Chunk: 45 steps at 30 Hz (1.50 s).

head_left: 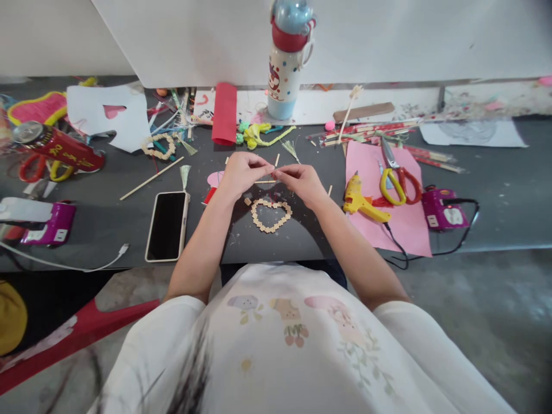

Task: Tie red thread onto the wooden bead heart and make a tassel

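My left hand (244, 173) and my right hand (304, 183) meet fingertip to fingertip above the dark table (207, 244). Both are closed in a pinch. What lies between the fingertips is too small to make out. Just below them, a heart-shaped outline of small pale wooden pieces (269, 229) lies flat, with a bit of red at its top notch. Thin pale sticks (264, 182) are partly hidden behind my fingers. Beside my left wrist are a pink oval piece (214, 179) and a small red piece (209, 196).
At right, a yellow glue gun (360, 201) and scissors (395, 177) lie on pink paper (407, 233), near a purple power strip (444, 210). A phone (166, 226) lies left of my forearm. Behind stand a bottle (284, 69) and craft scraps; a red can (64, 146) lies far left.
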Tool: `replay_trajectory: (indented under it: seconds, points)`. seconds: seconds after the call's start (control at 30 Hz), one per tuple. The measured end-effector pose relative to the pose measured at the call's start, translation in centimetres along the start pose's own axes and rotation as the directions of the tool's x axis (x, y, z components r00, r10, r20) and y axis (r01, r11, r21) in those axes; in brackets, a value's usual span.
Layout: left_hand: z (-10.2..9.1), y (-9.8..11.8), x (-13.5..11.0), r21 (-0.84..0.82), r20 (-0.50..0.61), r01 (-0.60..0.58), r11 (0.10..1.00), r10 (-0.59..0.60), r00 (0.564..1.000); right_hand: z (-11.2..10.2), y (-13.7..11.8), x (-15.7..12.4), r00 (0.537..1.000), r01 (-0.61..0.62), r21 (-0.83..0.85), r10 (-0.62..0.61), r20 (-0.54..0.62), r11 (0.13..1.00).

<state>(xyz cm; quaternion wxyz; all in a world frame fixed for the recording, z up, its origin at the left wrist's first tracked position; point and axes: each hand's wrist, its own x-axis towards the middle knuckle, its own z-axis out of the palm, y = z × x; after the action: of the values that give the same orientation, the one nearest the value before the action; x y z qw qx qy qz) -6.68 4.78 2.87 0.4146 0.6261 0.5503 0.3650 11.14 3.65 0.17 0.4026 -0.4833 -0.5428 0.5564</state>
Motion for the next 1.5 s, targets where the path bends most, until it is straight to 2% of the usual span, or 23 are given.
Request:
replay_trajectory:
  seconds: [0.1,0.3,0.4,0.53,0.7,0.87,1.03,1.23,1.5]
  points:
    - [-0.2,0.5,0.2,0.017,0.020,-0.016,1.000,0.016,1.000,-0.7,-0.5,0.4,1.000,-0.012,0.000,0.012,0.026,1.000]
    - [-0.2,0.8,0.4,-0.045,0.088,-0.043,0.998,0.047,0.995,-0.9,-1.1,1.1,0.979,-0.182,0.084,0.172,0.113,0.980]
    - [-0.1,0.7,0.4,-0.072,0.093,-0.032,0.997,0.038,0.995,-0.6,-1.2,1.3,0.968,-0.228,0.131,0.210,0.137,0.965]
    - [0.1,0.1,0.2,-0.115,0.100,-0.019,0.993,0.030,0.994,-0.4,-0.9,1.3,0.971,-0.211,0.155,0.189,0.147,0.965]
    - [0.8,-0.9,-0.7,-0.103,0.011,0.020,0.995,-0.019,1.000,-0.3,-0.5,1.1,0.982,-0.179,0.204,0.160,0.105,0.963]
    - [1.8,-1.3,-1.8,-0.092,0.061,0.085,0.992,-0.080,0.995,-0.2,-0.1,0.9,0.985,-0.170,0.224,0.157,0.078,0.960]
    - [2.5,-1.3,-1.9,-0.165,0.034,0.134,0.977,-0.130,0.991,0.0,0.0,0.7,0.985,-0.171,0.238,0.164,0.049,0.956]
    - [2.6,-1.9,-1.5,-0.318,0.115,0.157,0.935,-0.127,0.985,0.0,0.1,0.6,0.984,-0.177,0.279,0.168,0.055,0.944]
    - [3.0,-2.3,-1.3,-0.437,0.191,0.285,0.853,-0.222,0.956,-0.1,0.4,0.4,0.985,-0.172,0.296,0.169,0.036,0.940]
